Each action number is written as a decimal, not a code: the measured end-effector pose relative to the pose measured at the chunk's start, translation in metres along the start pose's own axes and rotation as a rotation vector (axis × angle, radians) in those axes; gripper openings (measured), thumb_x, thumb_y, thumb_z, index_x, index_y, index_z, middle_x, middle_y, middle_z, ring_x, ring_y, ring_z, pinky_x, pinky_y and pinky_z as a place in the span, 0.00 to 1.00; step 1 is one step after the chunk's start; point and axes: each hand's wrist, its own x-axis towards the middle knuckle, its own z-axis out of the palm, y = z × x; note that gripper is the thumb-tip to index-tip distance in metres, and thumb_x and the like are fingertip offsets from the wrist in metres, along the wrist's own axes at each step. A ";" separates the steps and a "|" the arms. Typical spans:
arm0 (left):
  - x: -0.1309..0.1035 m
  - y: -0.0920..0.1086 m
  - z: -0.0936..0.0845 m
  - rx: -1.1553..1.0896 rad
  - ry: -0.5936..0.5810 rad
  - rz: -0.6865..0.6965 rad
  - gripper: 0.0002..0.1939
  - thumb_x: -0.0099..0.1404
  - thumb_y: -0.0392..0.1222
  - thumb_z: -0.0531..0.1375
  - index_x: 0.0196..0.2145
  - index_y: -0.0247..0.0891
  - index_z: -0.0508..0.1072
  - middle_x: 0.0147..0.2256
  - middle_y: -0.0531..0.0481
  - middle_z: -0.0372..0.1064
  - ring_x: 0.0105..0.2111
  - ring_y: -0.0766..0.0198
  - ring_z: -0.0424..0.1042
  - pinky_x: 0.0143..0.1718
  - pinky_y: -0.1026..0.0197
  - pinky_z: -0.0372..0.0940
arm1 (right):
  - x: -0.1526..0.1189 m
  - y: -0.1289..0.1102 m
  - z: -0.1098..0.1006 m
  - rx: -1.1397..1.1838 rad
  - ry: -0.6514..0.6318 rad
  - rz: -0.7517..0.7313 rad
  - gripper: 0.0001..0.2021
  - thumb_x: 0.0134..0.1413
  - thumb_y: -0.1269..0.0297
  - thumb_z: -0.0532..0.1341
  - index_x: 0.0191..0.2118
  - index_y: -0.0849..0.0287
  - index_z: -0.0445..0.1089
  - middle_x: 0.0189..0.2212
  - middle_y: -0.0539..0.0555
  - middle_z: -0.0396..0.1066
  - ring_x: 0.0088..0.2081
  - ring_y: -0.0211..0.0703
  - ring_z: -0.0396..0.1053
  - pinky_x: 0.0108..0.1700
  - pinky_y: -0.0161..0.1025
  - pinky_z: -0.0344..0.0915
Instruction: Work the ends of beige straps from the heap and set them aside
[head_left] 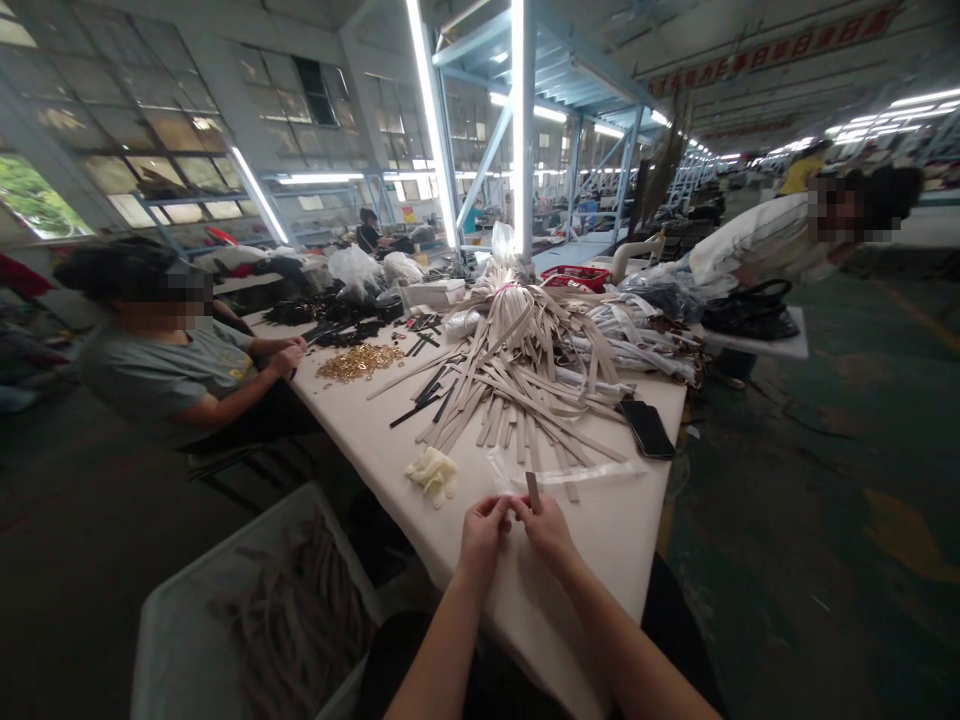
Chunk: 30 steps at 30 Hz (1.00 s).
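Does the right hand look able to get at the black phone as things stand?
Probably yes: the black phone lies uncovered on the table, with only a clear plastic strip partly between. The right hand would likely first need to release the strap it holds.

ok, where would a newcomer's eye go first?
Probably the heap of beige strips on the middle of the table, then the golden pieces piled near its left edge. At the near end, left hand and right hand meet, a strip end showing above the right.
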 end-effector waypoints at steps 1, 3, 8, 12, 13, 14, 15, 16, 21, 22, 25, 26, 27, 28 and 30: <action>0.001 0.000 0.001 -0.013 0.013 -0.004 0.24 0.47 0.56 0.73 0.31 0.31 0.78 0.24 0.49 0.70 0.21 0.70 0.62 0.23 0.66 0.56 | -0.001 -0.002 -0.001 0.009 -0.020 -0.002 0.18 0.57 0.51 0.60 0.28 0.61 0.76 0.25 0.56 0.76 0.29 0.47 0.73 0.31 0.37 0.64; 0.002 0.001 0.003 -0.029 0.030 -0.009 0.24 0.46 0.56 0.73 0.30 0.31 0.77 0.24 0.49 0.70 0.21 0.70 0.61 0.23 0.66 0.56 | -0.003 -0.006 -0.004 0.028 -0.095 -0.032 0.17 0.57 0.52 0.61 0.28 0.60 0.77 0.26 0.56 0.78 0.31 0.47 0.75 0.34 0.37 0.66; -0.001 0.004 0.004 0.002 -0.011 0.000 0.23 0.48 0.56 0.73 0.26 0.32 0.75 0.20 0.52 0.66 0.20 0.71 0.59 0.23 0.66 0.54 | -0.007 -0.012 -0.009 0.039 -0.163 -0.045 0.14 0.55 0.54 0.62 0.28 0.58 0.79 0.27 0.55 0.78 0.31 0.46 0.75 0.36 0.36 0.66; -0.003 0.005 0.002 0.069 -0.031 0.010 0.24 0.51 0.60 0.70 0.25 0.33 0.74 0.20 0.51 0.66 0.20 0.69 0.60 0.24 0.66 0.56 | -0.009 -0.011 -0.008 0.019 -0.117 -0.001 0.17 0.53 0.49 0.64 0.26 0.58 0.77 0.24 0.55 0.77 0.28 0.46 0.73 0.32 0.36 0.65; -0.003 0.005 0.002 0.073 -0.035 0.006 0.25 0.51 0.61 0.69 0.24 0.33 0.73 0.20 0.51 0.66 0.20 0.69 0.61 0.24 0.66 0.56 | -0.009 -0.011 -0.008 0.019 -0.117 0.001 0.18 0.54 0.48 0.63 0.25 0.58 0.77 0.24 0.55 0.77 0.28 0.46 0.74 0.32 0.36 0.65; -0.002 0.005 0.002 0.074 -0.037 -0.001 0.25 0.51 0.62 0.69 0.24 0.33 0.73 0.20 0.50 0.66 0.21 0.68 0.62 0.24 0.66 0.56 | -0.009 -0.011 -0.008 0.020 -0.119 0.002 0.19 0.54 0.48 0.63 0.25 0.58 0.76 0.24 0.55 0.77 0.29 0.46 0.74 0.32 0.36 0.65; -0.002 0.005 0.002 0.073 -0.038 -0.012 0.26 0.51 0.62 0.69 0.24 0.33 0.72 0.20 0.50 0.66 0.21 0.68 0.62 0.24 0.66 0.56 | -0.009 -0.010 -0.007 0.021 -0.116 0.000 0.19 0.54 0.47 0.63 0.25 0.58 0.76 0.24 0.55 0.77 0.29 0.47 0.74 0.32 0.36 0.65; -0.001 0.004 0.002 0.072 -0.039 -0.022 0.26 0.51 0.62 0.69 0.24 0.33 0.72 0.20 0.50 0.66 0.21 0.68 0.63 0.24 0.66 0.56 | -0.009 -0.010 -0.007 0.022 -0.109 -0.003 0.20 0.54 0.47 0.62 0.24 0.58 0.76 0.24 0.55 0.77 0.29 0.47 0.74 0.32 0.36 0.65; 0.001 0.004 0.001 0.056 -0.059 -0.052 0.24 0.52 0.60 0.69 0.26 0.33 0.73 0.20 0.51 0.65 0.21 0.68 0.62 0.23 0.66 0.55 | -0.006 -0.004 -0.006 0.012 -0.058 -0.009 0.21 0.55 0.46 0.61 0.24 0.59 0.75 0.22 0.56 0.76 0.26 0.46 0.72 0.29 0.36 0.63; 0.001 0.005 0.001 0.051 -0.065 -0.056 0.24 0.52 0.59 0.69 0.26 0.33 0.73 0.20 0.51 0.65 0.20 0.69 0.62 0.23 0.66 0.55 | -0.005 -0.003 -0.005 0.012 -0.060 -0.012 0.22 0.55 0.46 0.61 0.23 0.59 0.75 0.22 0.56 0.75 0.26 0.46 0.72 0.29 0.36 0.63; 0.001 0.006 0.001 0.064 -0.091 -0.066 0.23 0.53 0.59 0.69 0.26 0.32 0.74 0.20 0.51 0.64 0.20 0.68 0.62 0.23 0.66 0.55 | -0.004 0.000 -0.004 0.029 -0.055 -0.033 0.24 0.58 0.45 0.58 0.21 0.59 0.74 0.21 0.55 0.74 0.25 0.45 0.72 0.30 0.36 0.63; 0.001 0.007 0.001 0.074 -0.101 -0.062 0.23 0.53 0.58 0.69 0.27 0.32 0.74 0.20 0.51 0.65 0.20 0.68 0.62 0.23 0.66 0.55 | -0.004 0.000 -0.003 0.030 -0.045 -0.036 0.24 0.59 0.46 0.57 0.21 0.59 0.73 0.20 0.55 0.74 0.25 0.45 0.72 0.30 0.36 0.63; 0.000 0.008 0.001 0.081 -0.109 -0.057 0.23 0.53 0.58 0.69 0.27 0.32 0.75 0.20 0.51 0.65 0.21 0.68 0.62 0.23 0.65 0.56 | -0.004 0.001 -0.003 0.026 -0.035 -0.032 0.24 0.59 0.46 0.57 0.21 0.58 0.73 0.20 0.55 0.74 0.25 0.45 0.72 0.29 0.36 0.63; 0.000 0.008 0.001 0.085 -0.115 -0.049 0.23 0.53 0.58 0.69 0.27 0.32 0.76 0.20 0.50 0.65 0.21 0.68 0.63 0.23 0.65 0.56 | -0.004 0.001 -0.003 0.018 -0.026 -0.023 0.24 0.59 0.46 0.57 0.21 0.59 0.74 0.20 0.55 0.74 0.25 0.46 0.72 0.29 0.36 0.63; -0.001 0.009 0.001 0.091 -0.121 -0.041 0.22 0.52 0.57 0.69 0.28 0.31 0.77 0.21 0.49 0.67 0.20 0.68 0.62 0.23 0.65 0.56 | -0.005 0.002 -0.003 0.008 -0.010 0.001 0.22 0.58 0.47 0.59 0.23 0.59 0.75 0.22 0.55 0.76 0.26 0.46 0.73 0.29 0.36 0.63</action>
